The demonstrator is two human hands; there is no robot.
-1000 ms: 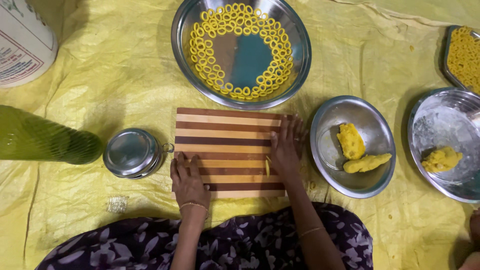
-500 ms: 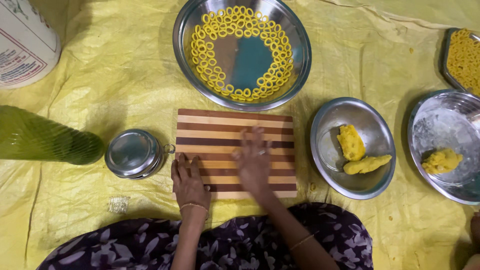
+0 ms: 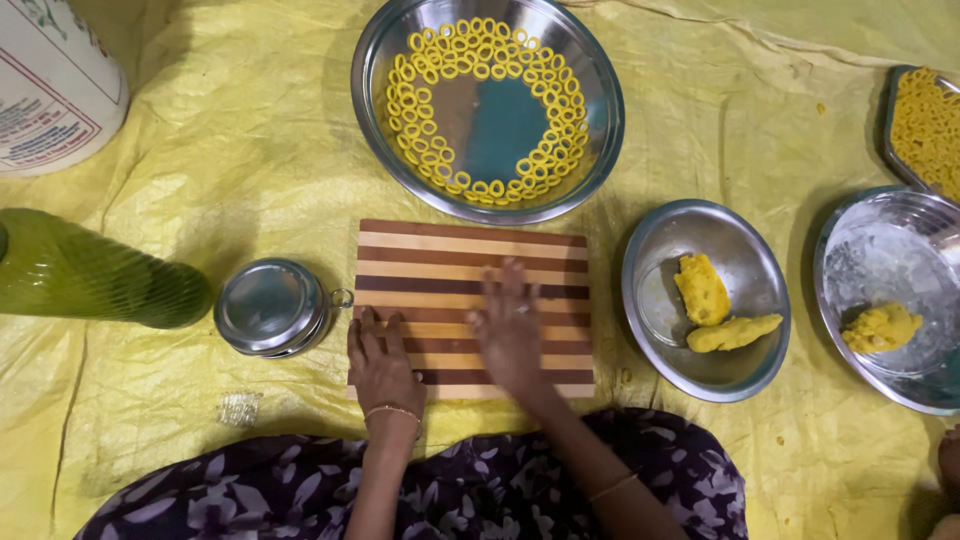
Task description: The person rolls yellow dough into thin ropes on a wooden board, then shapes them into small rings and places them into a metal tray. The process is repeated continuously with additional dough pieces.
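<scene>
Head view: above the striped wooden cutting board [image 3: 470, 300], a large steel bowl [image 3: 590, 150] holds yellow dough rings [image 3: 420, 110]. Right of the board, a smaller steel bowl [image 3: 650, 300] holds two yellow dough lumps [image 3: 702, 290]. Left hand [image 3: 380, 365] and right hand [image 3: 510, 335] lie flat on the board, fingers spread, gripping nothing. The right hand has slid left since half a second ago.

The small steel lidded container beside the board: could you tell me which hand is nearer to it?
Left. The left hand lies flat on the striped board's left edge, just right of the container; the right hand rests mid-board, farther off.
</scene>
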